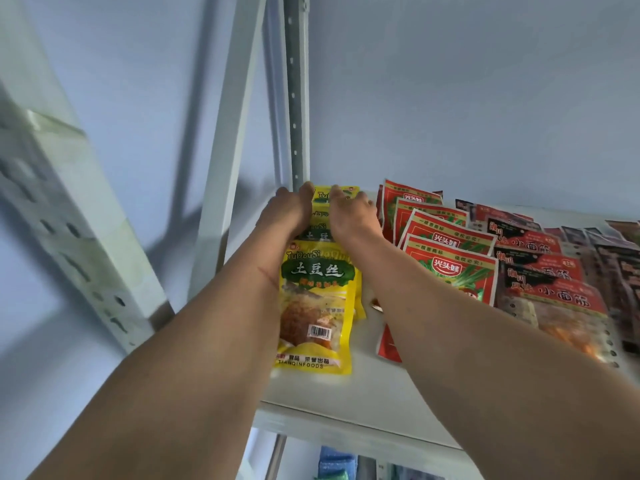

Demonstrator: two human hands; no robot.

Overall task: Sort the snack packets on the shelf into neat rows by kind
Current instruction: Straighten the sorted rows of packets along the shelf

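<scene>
Straightening of the row of yellow plastic packets with green labels (317,299) seems to be the step in hand: this row runs from the front edge of the white metal shelf (332,393) to its back left corner, and the left hand (289,211) and the right hand (349,211) press, with fingers mostly straight and close together, on both sides of the far packets there. Next, I think, the hands must push these packets square to the near one without lifting them. Just beside on the right lie the row of red packets with green vegetable print (446,247) and the row of dark red packets with clear windows (540,271), so little room is left on that side, and the grey perforated upright post (297,98) stands close at the back corner.
</scene>
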